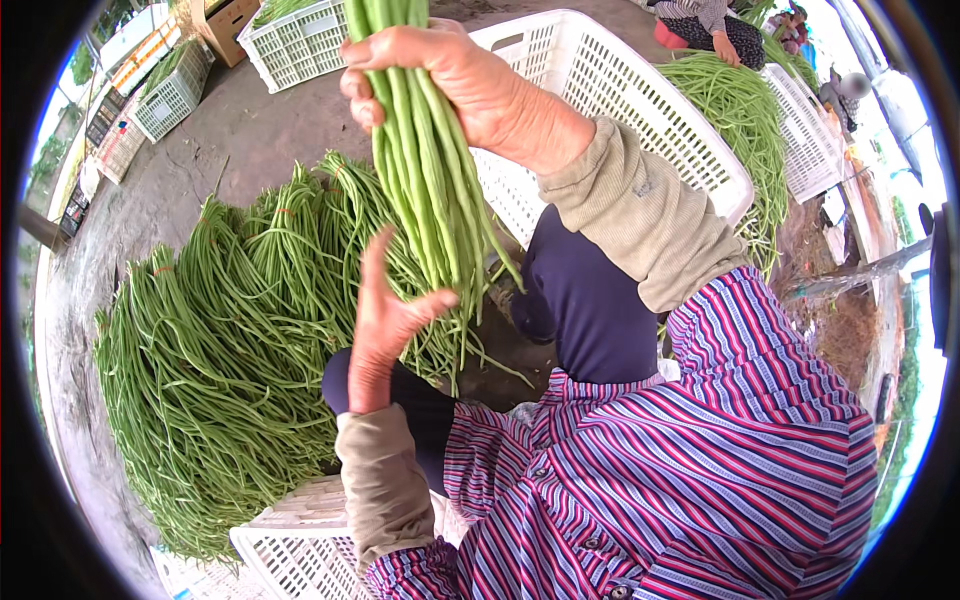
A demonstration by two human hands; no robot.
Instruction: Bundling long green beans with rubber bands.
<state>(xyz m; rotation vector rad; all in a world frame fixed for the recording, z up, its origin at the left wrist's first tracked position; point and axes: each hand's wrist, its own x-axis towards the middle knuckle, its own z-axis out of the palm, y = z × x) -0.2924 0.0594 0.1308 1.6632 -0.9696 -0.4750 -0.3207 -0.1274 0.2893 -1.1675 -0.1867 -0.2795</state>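
My right hand (450,82) grips a bunch of long green yard-long beans (424,187) near its upper end, and the bunch hangs down in front of me. Its top runs out of the picture. Beside the lower part of the bunch, my left hand (386,315) is raised with thumb and fingers spread, holding nothing. Whether its thumb touches the beans I cannot tell. Below and to the left lies a large pile of beans (232,360), with several bundles tied by thin reddish bands near their ends.
A white plastic crate (622,90) stands beyond my right arm, another (315,551) at bottom left. More crates (300,45) hold beans at the upper left, near a cardboard box (225,26). Another person's hand (725,49) rests at a bean heap (731,112) on the upper right.
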